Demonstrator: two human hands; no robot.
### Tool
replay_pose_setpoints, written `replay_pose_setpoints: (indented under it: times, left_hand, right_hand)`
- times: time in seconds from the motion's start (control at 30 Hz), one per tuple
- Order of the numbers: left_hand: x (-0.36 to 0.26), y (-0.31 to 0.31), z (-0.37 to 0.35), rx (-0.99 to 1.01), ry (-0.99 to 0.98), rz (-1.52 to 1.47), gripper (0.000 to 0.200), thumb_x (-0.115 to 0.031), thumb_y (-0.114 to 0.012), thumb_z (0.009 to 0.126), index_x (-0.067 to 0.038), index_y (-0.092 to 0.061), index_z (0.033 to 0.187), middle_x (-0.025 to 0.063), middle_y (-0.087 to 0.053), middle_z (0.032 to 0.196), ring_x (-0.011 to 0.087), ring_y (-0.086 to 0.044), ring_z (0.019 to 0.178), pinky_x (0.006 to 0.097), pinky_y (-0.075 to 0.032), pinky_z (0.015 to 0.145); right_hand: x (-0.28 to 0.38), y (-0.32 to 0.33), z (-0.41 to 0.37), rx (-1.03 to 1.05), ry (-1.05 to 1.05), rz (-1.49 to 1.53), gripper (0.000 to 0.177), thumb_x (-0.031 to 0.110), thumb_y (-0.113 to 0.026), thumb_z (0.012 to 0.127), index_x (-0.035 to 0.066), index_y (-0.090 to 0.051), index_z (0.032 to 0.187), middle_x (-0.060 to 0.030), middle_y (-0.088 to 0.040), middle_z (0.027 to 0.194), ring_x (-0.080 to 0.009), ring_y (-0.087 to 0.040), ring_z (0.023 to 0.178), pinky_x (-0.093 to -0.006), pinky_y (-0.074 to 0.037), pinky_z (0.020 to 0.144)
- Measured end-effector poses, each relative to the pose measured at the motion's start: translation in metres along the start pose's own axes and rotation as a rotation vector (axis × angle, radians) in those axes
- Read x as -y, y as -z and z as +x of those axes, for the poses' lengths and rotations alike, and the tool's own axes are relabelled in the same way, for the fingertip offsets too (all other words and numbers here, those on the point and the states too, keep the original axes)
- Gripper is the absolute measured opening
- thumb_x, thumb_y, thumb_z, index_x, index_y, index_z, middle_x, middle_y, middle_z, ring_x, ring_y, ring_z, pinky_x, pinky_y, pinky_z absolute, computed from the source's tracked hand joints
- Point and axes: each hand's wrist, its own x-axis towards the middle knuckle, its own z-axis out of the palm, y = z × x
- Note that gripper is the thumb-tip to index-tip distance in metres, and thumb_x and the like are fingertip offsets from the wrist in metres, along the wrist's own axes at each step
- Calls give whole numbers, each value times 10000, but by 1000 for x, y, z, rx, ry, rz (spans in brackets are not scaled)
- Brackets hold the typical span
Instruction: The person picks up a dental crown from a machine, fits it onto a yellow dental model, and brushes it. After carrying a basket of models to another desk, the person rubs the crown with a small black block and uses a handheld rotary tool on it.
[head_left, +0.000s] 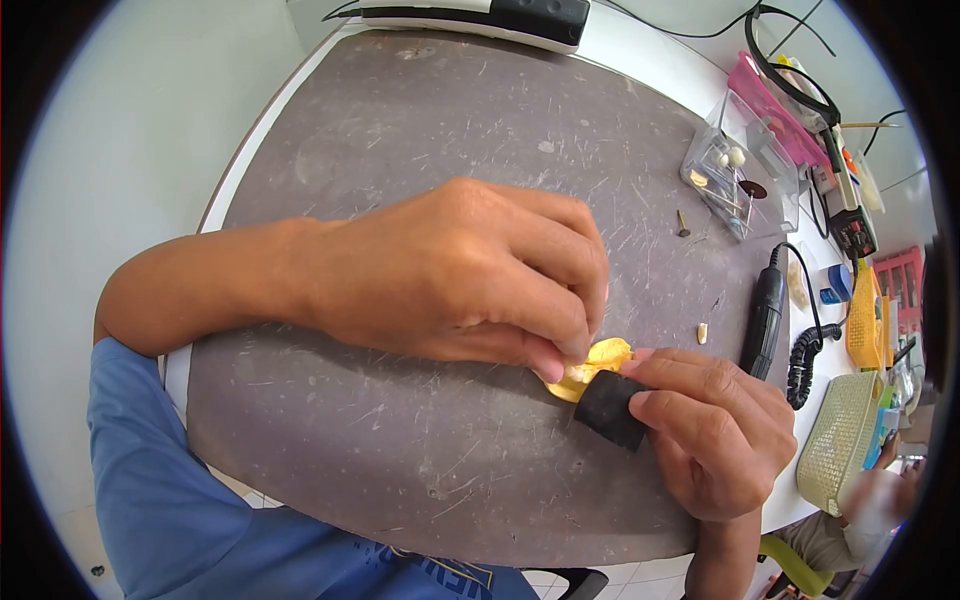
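Observation:
My left hand reaches in from the left, thumb and fingers closed on the edge of a small yellow moulded piece. Small pale bits show on the yellow piece beside the thumb tip. From the lower right comes my right hand, its fingers closed round a black curved block and its uppermost fingertip against the yellow piece. The block sits just in front of the yellow piece, hiding part of it. Both are held low over the scratched grey mat.
A small pale piece and a short pin tool lie on the mat's right side. Beyond are a clear box of small tools, a black handpiece with coiled cable, and baskets. Another person is partly visible at far right.

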Motion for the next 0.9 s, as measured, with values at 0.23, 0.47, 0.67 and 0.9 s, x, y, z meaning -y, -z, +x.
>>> replay_pose_setpoints:
  times: [0.23,0.47,0.67,0.9]
  left_hand:
    - [-1,-1,1,2,29,-26,150,-139,-790,795,-28,-739,882,64,-690,914,269,-664,929,339,-581,760]
    - [4,-1,1,-3,34,-26,171,-157,-791,800,-36,-740,908,62,-696,920,259,-667,926,339,-581,767]
    - [1,2,0,9,109,-64,175,-168,-795,802,-41,-738,906,53,-694,926,255,-660,962,341,-574,778]
    - [6,0,-1,2,48,-67,149,-160,-790,807,-57,-742,903,39,-697,933,251,-653,981,332,-575,796]
  right_hand:
    - [2,0,-1,-20,-22,3,173,72,-746,677,55,-681,836,-106,-722,850,-224,-743,770,-290,-604,610]
    - [-1,-1,0,-7,-11,-3,171,71,-744,682,60,-682,840,-110,-724,856,-221,-744,769,-285,-605,613]
    - [1,0,0,-11,9,-22,156,76,-751,699,59,-684,839,-103,-731,851,-218,-746,762,-279,-600,598]
    - [3,1,1,-28,-47,-49,121,54,-758,708,44,-686,805,-102,-736,820,-196,-732,683,-270,-575,530]
